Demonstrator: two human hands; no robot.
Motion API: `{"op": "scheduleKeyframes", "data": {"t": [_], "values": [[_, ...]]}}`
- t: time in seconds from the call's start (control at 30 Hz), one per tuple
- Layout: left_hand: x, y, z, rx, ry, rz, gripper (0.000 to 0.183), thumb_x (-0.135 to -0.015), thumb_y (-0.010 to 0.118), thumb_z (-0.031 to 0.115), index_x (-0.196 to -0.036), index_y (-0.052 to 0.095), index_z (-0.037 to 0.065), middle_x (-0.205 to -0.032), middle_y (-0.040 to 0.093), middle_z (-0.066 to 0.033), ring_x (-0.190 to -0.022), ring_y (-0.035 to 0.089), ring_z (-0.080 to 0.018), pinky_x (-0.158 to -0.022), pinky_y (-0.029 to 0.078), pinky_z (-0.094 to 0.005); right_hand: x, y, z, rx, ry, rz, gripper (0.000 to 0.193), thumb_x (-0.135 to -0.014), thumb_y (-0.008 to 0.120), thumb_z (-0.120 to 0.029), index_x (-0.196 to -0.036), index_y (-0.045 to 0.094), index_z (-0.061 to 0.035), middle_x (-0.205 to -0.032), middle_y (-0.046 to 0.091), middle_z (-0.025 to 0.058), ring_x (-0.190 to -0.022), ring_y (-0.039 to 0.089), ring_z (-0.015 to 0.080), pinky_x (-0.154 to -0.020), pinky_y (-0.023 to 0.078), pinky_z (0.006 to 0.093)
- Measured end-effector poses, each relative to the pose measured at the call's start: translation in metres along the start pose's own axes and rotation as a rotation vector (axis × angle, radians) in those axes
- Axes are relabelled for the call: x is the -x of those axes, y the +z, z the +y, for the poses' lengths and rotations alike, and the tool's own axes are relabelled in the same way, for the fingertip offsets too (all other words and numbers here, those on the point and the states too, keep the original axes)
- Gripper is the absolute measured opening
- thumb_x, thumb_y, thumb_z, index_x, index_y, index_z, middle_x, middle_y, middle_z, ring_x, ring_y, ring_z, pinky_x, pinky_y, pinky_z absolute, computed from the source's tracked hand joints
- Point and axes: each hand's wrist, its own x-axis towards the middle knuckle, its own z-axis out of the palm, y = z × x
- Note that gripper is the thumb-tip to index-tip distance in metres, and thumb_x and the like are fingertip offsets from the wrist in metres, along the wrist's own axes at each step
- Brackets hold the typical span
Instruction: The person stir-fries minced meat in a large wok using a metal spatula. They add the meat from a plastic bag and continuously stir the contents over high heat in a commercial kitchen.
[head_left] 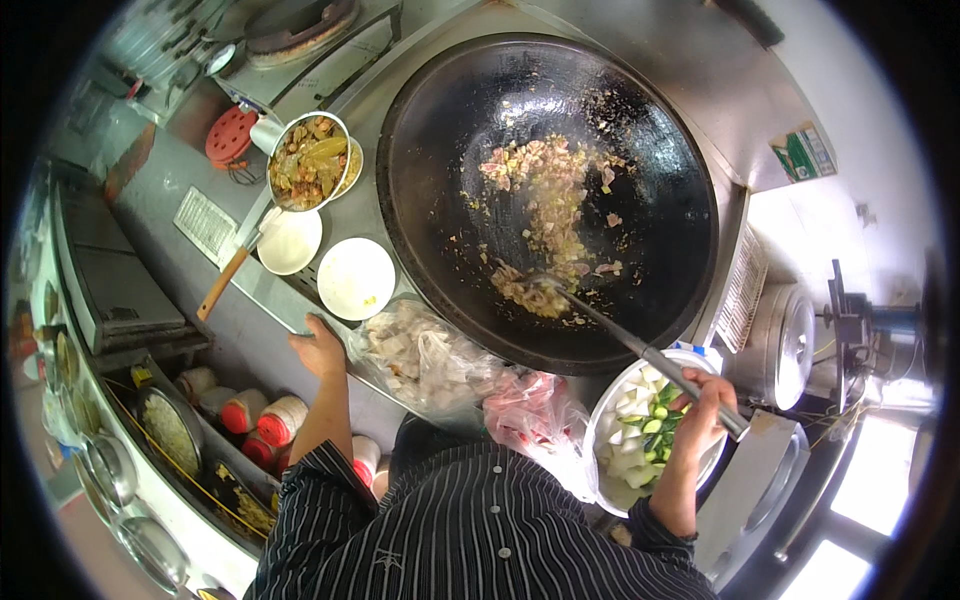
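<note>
My right hand (pixel 702 405) is closed round a long-handled metal wok utensil (pixel 625 337). The handle slants down to the left into a big black wok (pixel 420 230), and food partly covers the head, so I cannot tell ladle from spatula. Chopped meat pieces and bits (pixel 555 190) lie across the wok's middle. Below my right wrist sits a white bowl (pixel 603 415) with chunks of white and green vegetable (pixel 635 430). My left hand (pixel 320 348) rests at the counter's front edge, fingers apart, holding nothing. Beside it lies a clear plastic bag of pale pieces (pixel 415 355).
A second bag with red contents (pixel 535 410) lies before the wok. Left of it stand two white bowls (pixel 357 279) (pixel 290 242) and a container of dried spices (pixel 310 160). A wooden-handled tool (pixel 222 285) juts over the edge. Red-lidded jars (pixel 281 420) stand lower left; a metal pot (pixel 790 340) stands right.
</note>
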Motion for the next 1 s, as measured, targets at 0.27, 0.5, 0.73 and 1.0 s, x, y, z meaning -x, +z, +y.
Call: {"op": "scheduleKeyframes", "data": {"t": [0.27, 0.5, 0.73, 1.0], "values": [[0.002, -0.002, 0.007, -0.008, 0.014, 0.045, 0.083, -0.095, 0.053, 0.054, -0.139, 0.041, -0.015, -0.129, 0.057, -0.0367, -0.120, 0.056, -0.0498, -0.102, 0.044, -0.0503, -0.092, 0.120, 0.164, 0.060, 0.224, 0.186, 0.027, -0.099, 0.063, -0.023, -0.114, 0.071, -0.0021, -0.077, 0.068, 0.0060, -0.047, 0.055, 0.0096, -0.045, 0.041, 0.0231], [0.004, -0.002, 0.005, 0.056, -0.009, 0.032, 0.086, -0.094, 0.052, 0.059, -0.139, 0.042, -0.014, -0.130, 0.056, -0.0365, -0.121, 0.056, -0.0488, -0.104, 0.043, -0.0491, -0.076, 0.138, 0.141, -0.120, 0.412, 0.095, 0.034, -0.100, 0.062, -0.029, -0.115, 0.069, -0.0002, -0.094, 0.074, 0.0108, -0.051, 0.062, 0.0135, -0.048, 0.048, 0.0244], [-0.002, 0.005, -0.004, -0.025, 0.010, 0.049, 0.082, -0.096, 0.051, 0.055, -0.140, 0.040, -0.013, -0.125, 0.059, -0.0363, -0.116, 0.057, -0.0506, -0.099, 0.046, -0.0514, -0.071, -0.022, 0.061, 0.257, 0.185, -0.085, 0.031, -0.100, 0.062, -0.022, -0.112, 0.069, 0.0053, -0.106, 0.073, 0.0200, -0.075, 0.072, 0.0207, -0.072, 0.061, 0.0291], [0.000, 0.000, 0.002, 0.013, 0.015, 0.035, 0.082, -0.096, 0.051, 0.058, -0.134, 0.045, -0.014, -0.129, 0.056, -0.0372, -0.120, 0.056, -0.0488, -0.102, 0.044, -0.0505, -0.160, 0.121, 0.184, -0.145, 0.178, 0.077, 0.025, -0.099, 0.065, -0.018, -0.111, 0.068, 0.0040, -0.096, 0.072, 0.0106, -0.079, 0.072, 0.0175, -0.072, 0.057, 0.0276]]}}
